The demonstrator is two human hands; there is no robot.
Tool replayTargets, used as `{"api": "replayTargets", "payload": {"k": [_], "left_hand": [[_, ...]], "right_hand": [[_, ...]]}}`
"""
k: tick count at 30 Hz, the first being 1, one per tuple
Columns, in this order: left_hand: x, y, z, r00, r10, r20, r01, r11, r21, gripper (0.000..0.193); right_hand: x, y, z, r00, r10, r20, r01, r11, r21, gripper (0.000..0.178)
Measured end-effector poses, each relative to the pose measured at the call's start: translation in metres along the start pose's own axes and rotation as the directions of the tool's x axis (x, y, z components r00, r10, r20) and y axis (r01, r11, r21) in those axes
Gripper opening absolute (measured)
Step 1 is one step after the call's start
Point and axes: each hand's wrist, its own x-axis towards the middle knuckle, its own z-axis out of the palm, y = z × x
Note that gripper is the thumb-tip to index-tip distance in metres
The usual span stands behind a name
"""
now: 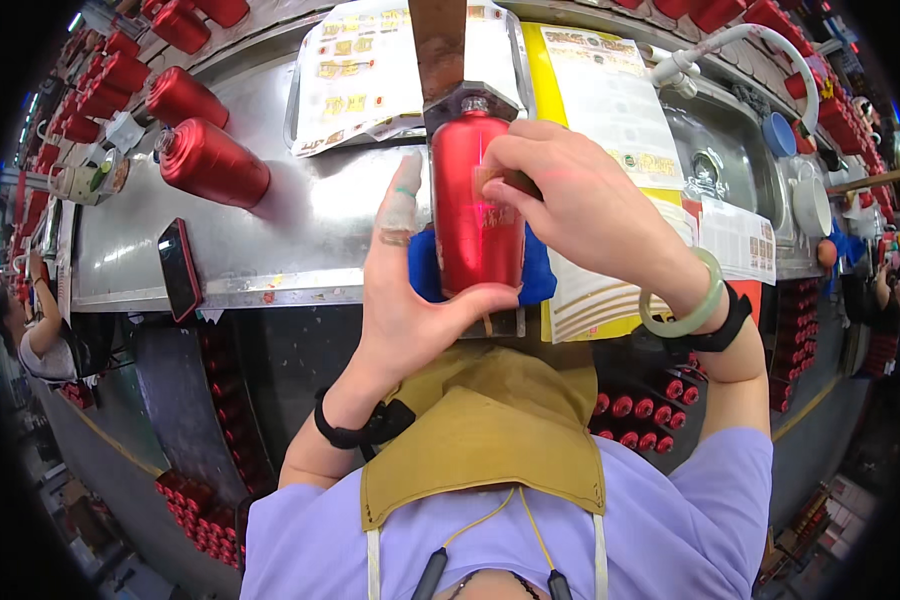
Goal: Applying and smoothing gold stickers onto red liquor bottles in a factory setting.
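Note:
A glossy red bottle lies in front of me, its neck pointing away against a dark metal rest. Under its near end is a blue cloth. My left hand holds the bottle's lower left side, thumb across its base and a wrapped finger stretched alongside; its other fingers are hidden. Over the bottle's right face, my right hand is closed in a pinch, fingertips touching the surface beside a small gold decal. Gold markings show just below those fingertips. Whether anything sits in the pinch is unclear.
More red bottles and a phone occupy the metal bench on the left. Decal sheets lie on a tray and a yellow board. A sink with a white faucet is at right.

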Motion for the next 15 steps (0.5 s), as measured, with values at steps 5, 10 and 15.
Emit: {"api": "replayTargets", "payload": {"k": [5,10,15], "left_hand": [[0.026,-0.008,0.015,0.966,-0.258,0.021,0.245,0.887,-0.391,0.096],[0.03,-0.009,0.019,0.949,-0.315,0.029,0.274,0.775,-0.57,0.081],[0.047,-0.011,0.022,0.93,-0.365,0.051,0.3,0.668,-0.681,0.077]], "right_hand": [[0.002,0.01,0.017,0.988,0.111,-0.102,-0.115,0.993,-0.03,0.012],[0.001,0.018,0.021,0.95,0.215,-0.228,-0.177,0.968,0.176,0.023],[0.003,0.028,0.023,0.944,0.245,-0.223,-0.188,0.951,0.247,0.023]]}}
